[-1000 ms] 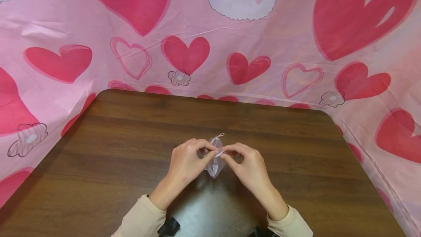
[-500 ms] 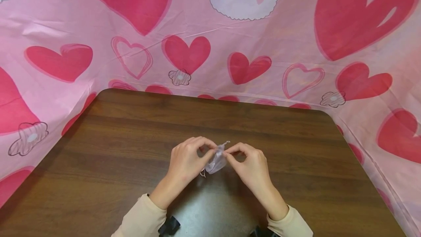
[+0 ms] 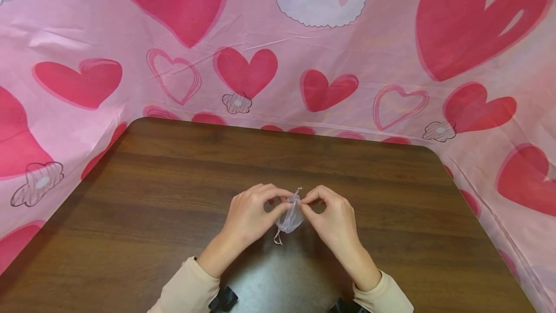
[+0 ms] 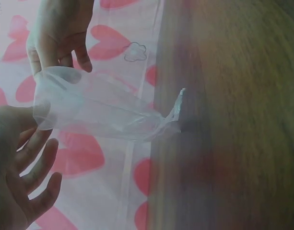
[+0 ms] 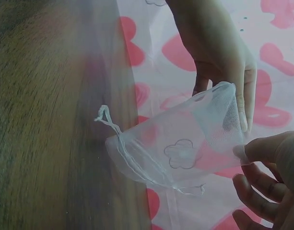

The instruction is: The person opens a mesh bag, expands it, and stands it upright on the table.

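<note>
A sheer white mesh drawstring pouch [image 3: 290,220] hangs between both hands above the table. My left hand [image 3: 252,211] pinches one upper corner with thumb and index finger. Opposite it, my right hand [image 3: 332,214] pinches the other upper corner the same way. In the left wrist view the pouch [image 4: 99,108] is spread between the hands, and its gathered end with the white cord [image 4: 178,106] points toward the tabletop. Cord loops [image 5: 106,115] stick out from that lower end in the right wrist view. Nothing shows inside the see-through mesh.
A dark brown wooden table [image 3: 195,168] with rounded far corners lies beneath the hands. Pink cloth [image 3: 256,23] printed with hearts surrounds its back and sides. Black straps [image 3: 223,298] sit near both beige sleeves [image 3: 188,286].
The pouch has turned and spread a little between the fingers, and the near cord loop now hangs visibly below it. Both hands have shifted slightly, the left one to the right.
</note>
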